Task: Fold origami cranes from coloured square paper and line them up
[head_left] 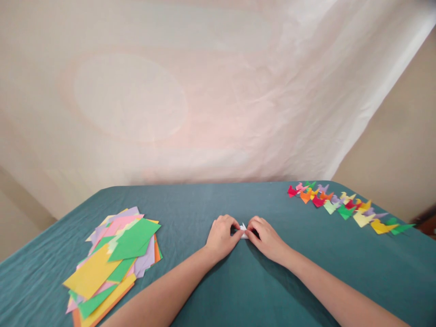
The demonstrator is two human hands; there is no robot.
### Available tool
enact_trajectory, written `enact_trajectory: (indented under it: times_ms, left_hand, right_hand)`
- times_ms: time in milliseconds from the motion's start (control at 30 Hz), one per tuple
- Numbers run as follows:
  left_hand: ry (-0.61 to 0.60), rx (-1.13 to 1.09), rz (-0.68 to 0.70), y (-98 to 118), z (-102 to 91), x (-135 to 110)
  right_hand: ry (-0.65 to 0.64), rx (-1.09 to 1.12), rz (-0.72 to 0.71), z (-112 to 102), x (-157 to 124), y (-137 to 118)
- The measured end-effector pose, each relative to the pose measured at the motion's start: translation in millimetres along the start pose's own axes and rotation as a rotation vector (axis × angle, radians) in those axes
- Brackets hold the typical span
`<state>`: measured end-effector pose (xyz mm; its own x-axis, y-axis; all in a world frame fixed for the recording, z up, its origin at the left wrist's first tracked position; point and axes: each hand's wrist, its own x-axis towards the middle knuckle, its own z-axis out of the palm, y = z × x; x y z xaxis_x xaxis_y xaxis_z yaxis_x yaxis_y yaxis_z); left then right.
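Note:
Between my two hands, just above the middle of the table, is a small white folded paper (243,230) with a pointed tip sticking up. My left hand (223,234) pinches its left side between thumb and fingers. From the right, my right hand (265,235) grips the other side in the same way, thumb and index finger closed on it. The fingertips cover much of the paper, so its full shape is hidden.
A loose pile of coloured paper sheets (98,272) lies on the left of the green-clothed table (211,299). Several folded paper birds (363,219) stand in rows along the right edge. A pale cloth (218,104) hangs behind the table.

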<state>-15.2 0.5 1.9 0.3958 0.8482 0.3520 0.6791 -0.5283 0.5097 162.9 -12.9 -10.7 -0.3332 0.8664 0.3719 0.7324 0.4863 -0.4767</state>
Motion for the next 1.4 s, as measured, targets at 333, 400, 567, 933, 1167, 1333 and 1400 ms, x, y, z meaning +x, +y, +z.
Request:
enact_trajectory:
  times_ms: [333,400,567,933,1167,1333,1400]
  left_hand:
    - [-0.200,0.363,0.330,28,-31.6,-19]
    - [-0.212,0.414,0.317,30,-29.1,-26]
    - [-0.239,0.441,0.303,28,-22.6,-38]
    - [-0.257,0.388,0.292,24,-23.7,-38]
    - [-0.241,0.374,0.290,23,-23.4,-39]
    - [-0.247,0.375,0.293,23,-23.3,-39]
    - [-0.250,0.372,0.292,23,-23.2,-39]
  right_hand:
    - [0.011,-0.026,0.016,2,-1,0]
    - [0.011,-0.022,0.015,2,-1,1]
    - [0.007,-0.010,0.029,1,-1,-1]
    - [0.031,0.161,-0.013,-6,-8,-3]
    - [-0.039,0.101,-0.134,-16,-13,-7]
    - [-0.072,-0.079,-0.245,-17,-18,-7]
    - [-0.085,-0.133,-0.263,-17,-19,-8]
